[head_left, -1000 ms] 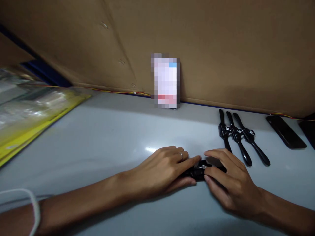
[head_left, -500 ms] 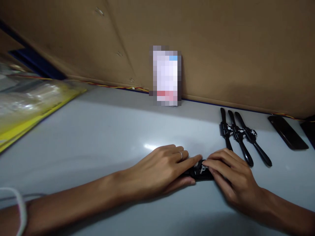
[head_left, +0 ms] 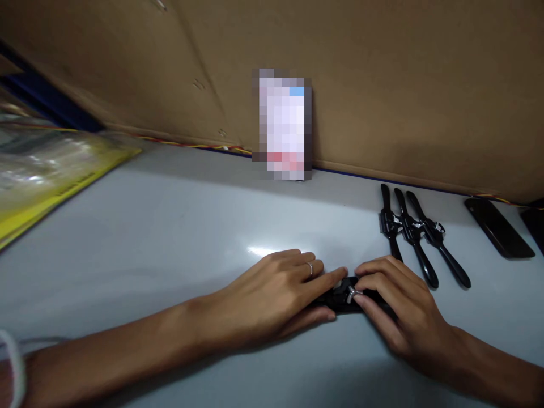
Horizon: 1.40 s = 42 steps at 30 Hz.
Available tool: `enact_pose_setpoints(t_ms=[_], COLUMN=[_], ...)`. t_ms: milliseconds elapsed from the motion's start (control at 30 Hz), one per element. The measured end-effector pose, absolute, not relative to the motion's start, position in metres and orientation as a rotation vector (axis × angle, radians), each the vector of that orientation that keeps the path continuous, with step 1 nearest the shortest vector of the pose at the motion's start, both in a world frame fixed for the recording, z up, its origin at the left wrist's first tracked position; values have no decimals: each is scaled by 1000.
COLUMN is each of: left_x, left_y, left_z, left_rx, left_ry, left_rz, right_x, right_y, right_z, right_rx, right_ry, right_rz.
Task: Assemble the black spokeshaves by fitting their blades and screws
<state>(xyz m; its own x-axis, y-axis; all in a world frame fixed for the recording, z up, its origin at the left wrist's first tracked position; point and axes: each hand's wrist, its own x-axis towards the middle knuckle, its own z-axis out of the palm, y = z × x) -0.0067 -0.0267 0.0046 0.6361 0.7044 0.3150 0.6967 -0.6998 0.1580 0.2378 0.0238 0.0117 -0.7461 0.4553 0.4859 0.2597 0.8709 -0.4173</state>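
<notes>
A black spokeshave (head_left: 345, 284) lies crosswise on the grey table, largely covered by my hands. My left hand (head_left: 289, 283) wraps over its left handle, index finger along the far side and thumb along the near side. At the middle of the tool stands a silver wing screw (head_left: 351, 294). My right hand (head_left: 402, 303) pinches this screw between thumb and index finger, its other fingers curled above the right handle. Behind my right hand, three more black spokeshaves (head_left: 411, 226) lie side by side, each with a silver screw.
A dark phone-like slab (head_left: 499, 226) lies at the right, another dark object (head_left: 533, 224) beyond it. Clear plastic bags on a yellow sheet (head_left: 72, 182) occupy the left. A pixelated upright card (head_left: 284, 127) leans against the cardboard wall (head_left: 403, 90). Thin wires (head_left: 187, 145) run along its base.
My right thumb and index finger have shifted around the wing screw, which now shows at a different angle. My left hand keeps its hold on the spokeshave. The view has shifted slightly.
</notes>
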Motion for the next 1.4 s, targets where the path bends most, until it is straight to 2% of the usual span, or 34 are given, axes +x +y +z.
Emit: enact_pose_setpoints(t_ms=[667,1400], left_x=[-5,-6], left_y=[-25,-26], left_z=[7,6], left_rx=[2805,2819], left_ry=[1218,1211], left_rz=[529,531], right_x=[237,237], right_y=[22,22], right_z=[14,11], right_rx=[-589,-534], right_ry=[-2398,-2463], right_rz=[414,220])
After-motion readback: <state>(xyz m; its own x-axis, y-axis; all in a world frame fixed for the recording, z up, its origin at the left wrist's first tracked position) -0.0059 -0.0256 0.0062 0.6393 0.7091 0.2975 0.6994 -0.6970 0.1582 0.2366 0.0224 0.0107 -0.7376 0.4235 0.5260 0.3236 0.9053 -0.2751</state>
